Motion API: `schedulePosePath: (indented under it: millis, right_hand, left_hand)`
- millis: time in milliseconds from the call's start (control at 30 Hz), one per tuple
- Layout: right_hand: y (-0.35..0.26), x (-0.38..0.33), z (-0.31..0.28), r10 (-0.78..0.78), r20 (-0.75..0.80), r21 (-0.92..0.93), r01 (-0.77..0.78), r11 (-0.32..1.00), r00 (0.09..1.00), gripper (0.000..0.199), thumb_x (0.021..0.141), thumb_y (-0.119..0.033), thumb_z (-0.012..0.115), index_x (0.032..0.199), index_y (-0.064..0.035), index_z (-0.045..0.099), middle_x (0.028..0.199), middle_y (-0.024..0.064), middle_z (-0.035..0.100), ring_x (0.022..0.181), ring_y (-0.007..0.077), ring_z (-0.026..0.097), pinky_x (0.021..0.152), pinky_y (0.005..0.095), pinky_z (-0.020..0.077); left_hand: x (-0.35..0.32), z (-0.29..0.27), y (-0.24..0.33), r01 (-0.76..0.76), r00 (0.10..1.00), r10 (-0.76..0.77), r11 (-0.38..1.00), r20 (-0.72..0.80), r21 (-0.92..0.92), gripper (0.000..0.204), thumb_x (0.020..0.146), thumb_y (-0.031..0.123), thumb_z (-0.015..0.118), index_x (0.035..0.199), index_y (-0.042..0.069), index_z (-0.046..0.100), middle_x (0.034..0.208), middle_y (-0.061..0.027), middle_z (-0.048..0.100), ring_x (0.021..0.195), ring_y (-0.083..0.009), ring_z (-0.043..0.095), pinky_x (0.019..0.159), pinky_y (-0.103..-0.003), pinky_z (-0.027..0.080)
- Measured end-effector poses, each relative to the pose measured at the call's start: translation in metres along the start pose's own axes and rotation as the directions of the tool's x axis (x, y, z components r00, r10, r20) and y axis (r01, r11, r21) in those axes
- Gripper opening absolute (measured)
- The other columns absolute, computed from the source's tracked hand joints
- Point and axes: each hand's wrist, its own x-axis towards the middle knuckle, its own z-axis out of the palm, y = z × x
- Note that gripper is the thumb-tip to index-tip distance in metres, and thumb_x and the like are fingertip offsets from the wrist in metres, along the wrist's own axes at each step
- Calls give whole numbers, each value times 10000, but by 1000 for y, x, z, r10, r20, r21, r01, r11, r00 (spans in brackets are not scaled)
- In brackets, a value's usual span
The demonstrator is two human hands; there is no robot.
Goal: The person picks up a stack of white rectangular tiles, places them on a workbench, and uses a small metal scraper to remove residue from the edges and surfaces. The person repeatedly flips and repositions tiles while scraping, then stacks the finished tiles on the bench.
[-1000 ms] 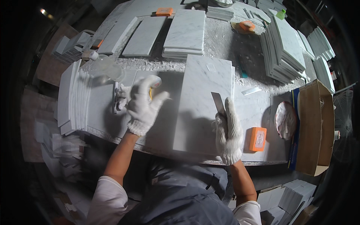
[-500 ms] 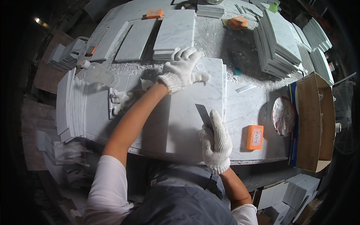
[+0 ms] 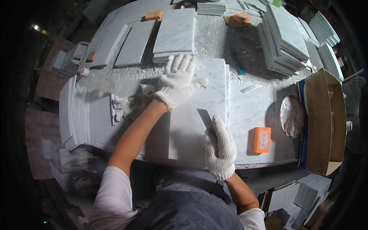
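Observation:
A white marble tile with grey veins lies in front of me, on top of at least one more. My left hand, in a white knitted glove, rests on its far left part with the fingers stretched out and nothing held. In my gloved right hand, near the tile's right front edge, is a thin flat metal scraper blade. Its free end points away from me over the tile; the held end is hidden by the glove. An orange block with a label stands to the right of that hand.
A tall tile stack rises at the far right, beside an open cardboard box and a round dish of pale paste. At left are upright tiles, a clear bottle and a marker. White crumbs cover the table behind.
My left hand has slid a little left across the tile, its fingers now pointing straighter away from me. My right hand with the blade has barely shifted.

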Motion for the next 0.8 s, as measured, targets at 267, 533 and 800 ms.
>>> schedulePosePath:
  millis: [267,533,800]
  right_hand:
    - [5,-8,4,121,-53,135,-113,984,991,540,938,4,641,1462,10,511,1163,173,675,894,249,675,797,347,551]
    - [4,-13,7,181,-164,355,-113,928,970,597,1025,5,532,1582,4,317,1027,97,627,761,119,597,722,269,534]
    - [3,-9,8,137,-230,377,-41,925,963,452,1051,-83,544,1466,51,423,991,95,650,792,139,621,723,279,539]
  left_hand:
    - [14,6,-5,-45,974,8,986,-226,-158,839,1002,692,339,1546,57,409,1641,-138,350,1543,-293,265,1279,-468,119]
    - [-11,-20,21,-384,837,299,918,458,102,895,963,744,191,1617,140,284,1705,-101,223,1587,-282,127,1285,-481,39]
    - [-14,-37,45,-271,869,421,845,260,-462,799,994,690,215,1620,199,290,1700,-107,235,1580,-299,156,1290,-471,43]
